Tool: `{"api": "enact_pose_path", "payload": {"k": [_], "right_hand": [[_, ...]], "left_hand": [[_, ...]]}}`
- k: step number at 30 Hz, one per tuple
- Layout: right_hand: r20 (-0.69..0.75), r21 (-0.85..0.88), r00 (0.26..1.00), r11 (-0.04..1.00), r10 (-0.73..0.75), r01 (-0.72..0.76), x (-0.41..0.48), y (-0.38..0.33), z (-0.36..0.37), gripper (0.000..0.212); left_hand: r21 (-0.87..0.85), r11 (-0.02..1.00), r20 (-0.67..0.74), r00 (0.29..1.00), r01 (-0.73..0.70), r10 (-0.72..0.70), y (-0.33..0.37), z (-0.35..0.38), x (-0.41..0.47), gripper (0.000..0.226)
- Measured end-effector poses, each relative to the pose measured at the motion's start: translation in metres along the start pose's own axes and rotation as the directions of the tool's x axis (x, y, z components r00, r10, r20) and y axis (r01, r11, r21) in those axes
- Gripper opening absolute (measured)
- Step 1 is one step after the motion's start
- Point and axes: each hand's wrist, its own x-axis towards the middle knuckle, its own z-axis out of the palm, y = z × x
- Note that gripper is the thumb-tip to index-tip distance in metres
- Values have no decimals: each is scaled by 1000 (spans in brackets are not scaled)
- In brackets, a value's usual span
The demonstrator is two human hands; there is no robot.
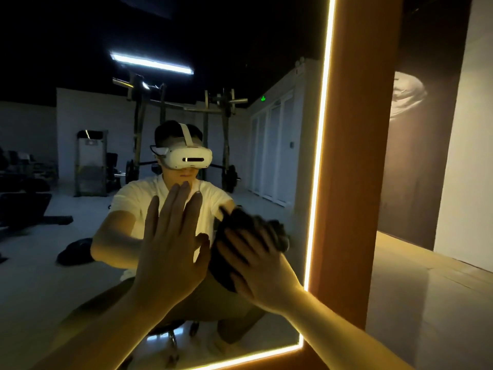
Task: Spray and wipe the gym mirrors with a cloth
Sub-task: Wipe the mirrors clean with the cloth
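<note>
Head view, cloth (pixel 276 236) beneath fingers (pixel 238 240) of right hand (pixel 260 272), pressed on mirror (pixel 80 276)

**Dim gym, amber edge glow**

The room is dark. A bright amber LED strip (pixel 320 156) rims the mirror (pixel 40 276); a white ceiling tube (pixel 152 64) glares in its reflection. The dark cloth (pixel 256 228) and right hand (pixel 256 265) smear with motion blur. Straight edges bow outward.

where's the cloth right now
In the head view, the dark cloth is pressed to the mirror under the right hand, right of the flat left hand, near the glowing edge.
</note>
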Motion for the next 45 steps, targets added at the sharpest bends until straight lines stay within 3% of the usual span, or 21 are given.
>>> {"api": "enact_pose_path", "payload": {"k": [2,3,5,8,13,34,39,43,45], "right_hand": [[62,-36,992,993,-107,110,-20,9,3,56],[43,-27,997,997,-70,72,-17,22,4,56],[-54,61,987,987,153,-150,10,56,1,60],[-141,137,868,878,476,-459,68,112,-19,64],[-172,146,745,765,644,-627,80,105,-18,66],[70,198,661,639,747,-743,-130,-87,61,64],[57,208,573,552,817,-808,-121,-109,66,66],[17,295,433,409,901,-863,-91,-113,64,69],[-25,320,445,429,895,-845,-66,-108,59,67]], "left_hand": [[-4,998,-2,998,-57,57,4,4,-6,73],[1,997,-3,997,-77,77,6,7,-6,74],[13,997,-5,997,-78,78,13,12,-7,78],[31,999,-11,999,-44,45,23,17,-6,83],[53,998,-7,999,-39,39,26,18,-9,82],[-94,995,154,988,15,-1,13,20,-145,81],[-129,991,168,986,27,-5,12,21,-149,82],[-139,988,159,986,69,-46,16,20,-148,82],[-167,982,154,986,94,-68,17,20,-147,80]]}}
